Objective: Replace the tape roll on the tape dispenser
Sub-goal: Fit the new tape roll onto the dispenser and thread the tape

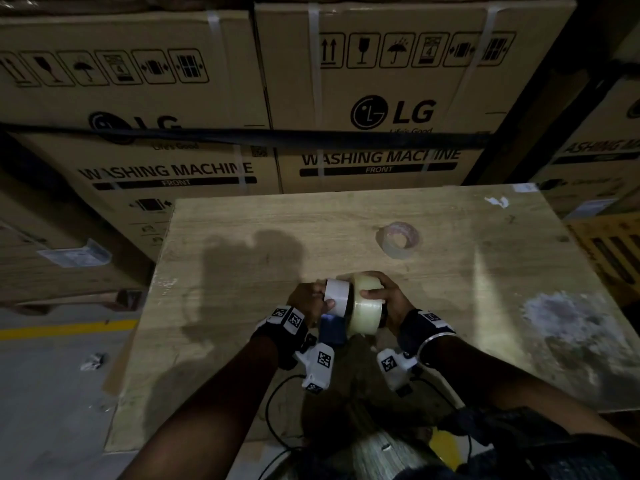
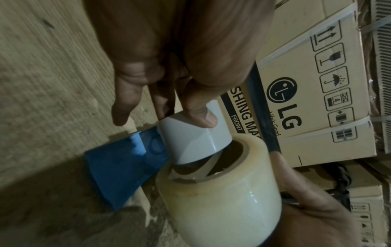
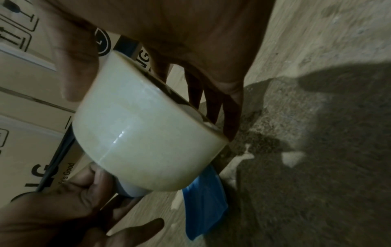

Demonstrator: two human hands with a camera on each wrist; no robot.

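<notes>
My left hand (image 1: 313,301) pinches the white cylindrical hub (image 1: 337,296) of the tape dispenser; the thumb lies on the hub (image 2: 194,138). The dispenser's blue body (image 1: 332,329) hangs beside and below it, also blue body (image 2: 122,170) in the left wrist view. My right hand (image 1: 382,296) grips a fat, clear new tape roll (image 1: 367,306) around its rim. The hub's end sits just inside the cardboard core of the roll (image 2: 222,200). From the right wrist the roll (image 3: 143,137) hides most of the hub (image 3: 129,190).
A thin, nearly used-up tape roll (image 1: 398,239) lies on the wooden table (image 1: 242,258), beyond my hands to the right. Stacked washing machine cartons (image 1: 381,98) stand behind the table. Cables hang at the near edge.
</notes>
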